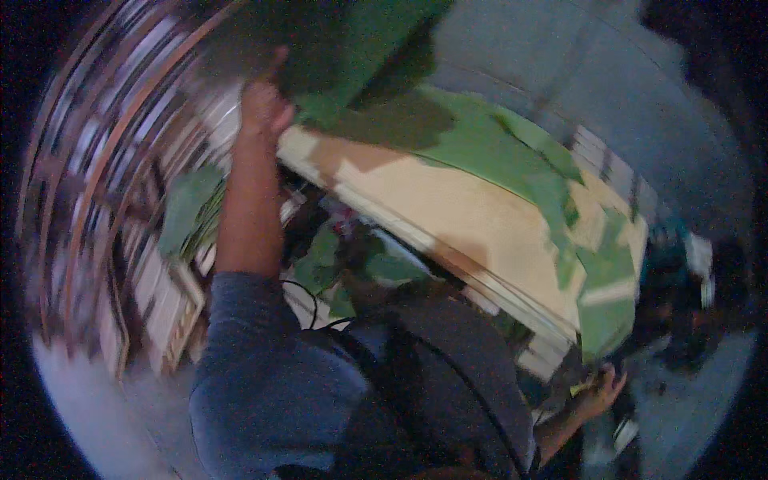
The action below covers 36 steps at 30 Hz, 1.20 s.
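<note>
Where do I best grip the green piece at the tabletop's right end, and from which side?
Likely grip the green piece by its near end, from the right: that end seems to jut past the pale tabletop, close to the right hand, leaving an edge to pinch.

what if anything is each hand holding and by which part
The left hand seems to grip a large, thin green sheet by its lower edge. At the right hand, blur hides whether the small yellowish piece is held.

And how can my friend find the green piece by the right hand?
Start at the big tan tabletop. At its right end, just above the right hand in the picture, is the green piece. A pale band across it sets it apart from the long green sheet.
</note>
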Each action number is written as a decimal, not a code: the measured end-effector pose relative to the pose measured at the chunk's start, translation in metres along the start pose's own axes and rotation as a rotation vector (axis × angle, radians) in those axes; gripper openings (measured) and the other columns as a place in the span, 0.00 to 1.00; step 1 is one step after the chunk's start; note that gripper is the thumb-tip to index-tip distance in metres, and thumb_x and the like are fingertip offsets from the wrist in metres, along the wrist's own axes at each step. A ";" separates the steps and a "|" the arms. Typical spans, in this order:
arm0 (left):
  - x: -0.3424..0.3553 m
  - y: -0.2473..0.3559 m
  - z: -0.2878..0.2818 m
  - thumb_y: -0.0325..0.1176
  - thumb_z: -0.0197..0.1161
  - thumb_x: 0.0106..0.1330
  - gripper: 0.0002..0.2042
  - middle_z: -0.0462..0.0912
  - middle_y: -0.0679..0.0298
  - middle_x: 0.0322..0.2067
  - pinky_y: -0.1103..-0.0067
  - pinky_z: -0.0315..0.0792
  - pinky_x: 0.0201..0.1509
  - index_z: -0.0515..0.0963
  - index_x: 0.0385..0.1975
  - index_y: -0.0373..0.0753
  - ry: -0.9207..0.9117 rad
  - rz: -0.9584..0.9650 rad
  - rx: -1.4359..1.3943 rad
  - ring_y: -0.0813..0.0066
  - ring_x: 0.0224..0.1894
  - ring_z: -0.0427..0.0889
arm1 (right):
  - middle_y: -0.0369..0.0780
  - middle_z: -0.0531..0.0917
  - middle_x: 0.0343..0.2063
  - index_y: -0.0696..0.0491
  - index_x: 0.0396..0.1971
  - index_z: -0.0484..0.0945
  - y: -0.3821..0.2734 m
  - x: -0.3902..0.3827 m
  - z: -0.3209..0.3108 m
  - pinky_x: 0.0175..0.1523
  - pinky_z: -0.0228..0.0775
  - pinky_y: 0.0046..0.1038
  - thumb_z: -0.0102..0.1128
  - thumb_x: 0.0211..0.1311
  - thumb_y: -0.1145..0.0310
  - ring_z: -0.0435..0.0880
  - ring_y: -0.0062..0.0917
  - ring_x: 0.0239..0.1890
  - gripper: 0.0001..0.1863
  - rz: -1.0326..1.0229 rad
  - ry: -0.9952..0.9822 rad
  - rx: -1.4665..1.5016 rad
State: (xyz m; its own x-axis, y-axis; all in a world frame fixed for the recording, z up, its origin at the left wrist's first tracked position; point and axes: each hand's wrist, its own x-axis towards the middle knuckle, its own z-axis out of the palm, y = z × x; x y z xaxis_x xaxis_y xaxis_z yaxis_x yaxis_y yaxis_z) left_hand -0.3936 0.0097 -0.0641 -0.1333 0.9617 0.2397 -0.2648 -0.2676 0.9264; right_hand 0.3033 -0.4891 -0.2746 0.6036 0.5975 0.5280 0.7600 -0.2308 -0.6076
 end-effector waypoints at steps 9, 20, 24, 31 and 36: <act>-0.159 0.164 -0.093 0.43 0.58 0.71 0.24 0.81 0.43 0.56 0.58 0.72 0.62 0.75 0.61 0.35 0.668 0.593 1.530 0.43 0.59 0.79 | 0.51 0.80 0.57 0.53 0.55 0.80 -0.019 0.083 0.038 0.60 0.77 0.44 0.58 0.72 0.71 0.84 0.43 0.53 0.14 -0.492 -0.108 -0.142; -0.043 0.023 -0.231 0.41 0.67 0.65 0.28 0.84 0.51 0.50 0.62 0.76 0.53 0.74 0.64 0.37 0.184 0.449 1.824 0.50 0.48 0.83 | 0.34 0.80 0.32 0.60 0.62 0.73 -0.177 0.065 0.082 0.26 0.67 0.20 0.60 0.75 0.70 0.74 0.13 0.24 0.20 0.453 -0.032 0.690; -0.038 -0.058 -0.175 0.41 0.67 0.65 0.29 0.82 0.51 0.53 0.62 0.74 0.56 0.73 0.65 0.37 0.014 0.292 1.780 0.51 0.52 0.81 | 0.33 0.80 0.30 0.58 0.59 0.73 -0.111 0.077 0.064 0.26 0.70 0.23 0.58 0.75 0.67 0.74 0.16 0.24 0.18 0.568 0.338 0.601; -0.071 -0.098 -0.115 0.39 0.68 0.66 0.29 0.78 0.50 0.59 0.62 0.71 0.63 0.72 0.66 0.37 -0.107 0.157 1.670 0.52 0.59 0.77 | 0.37 0.80 0.26 0.56 0.49 0.78 0.060 -0.161 0.040 0.28 0.72 0.32 0.52 0.76 0.61 0.76 0.26 0.21 0.14 1.258 0.324 0.275; -0.025 -0.061 -0.084 0.38 0.68 0.67 0.29 0.76 0.50 0.63 0.62 0.68 0.67 0.71 0.67 0.36 -0.099 0.180 1.451 0.53 0.64 0.74 | 0.40 0.82 0.25 0.54 0.41 0.82 0.173 -0.287 0.137 0.29 0.71 0.39 0.56 0.69 0.62 0.79 0.31 0.23 0.12 1.455 -0.276 0.316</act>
State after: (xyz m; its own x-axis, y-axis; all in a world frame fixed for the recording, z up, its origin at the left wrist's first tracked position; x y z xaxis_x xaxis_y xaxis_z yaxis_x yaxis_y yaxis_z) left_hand -0.4545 -0.0034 -0.1512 0.0203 0.9387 0.3442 0.9287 -0.1452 0.3413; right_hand 0.2289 -0.5952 -0.6129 0.6712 0.1305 -0.7297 -0.5441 -0.5819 -0.6044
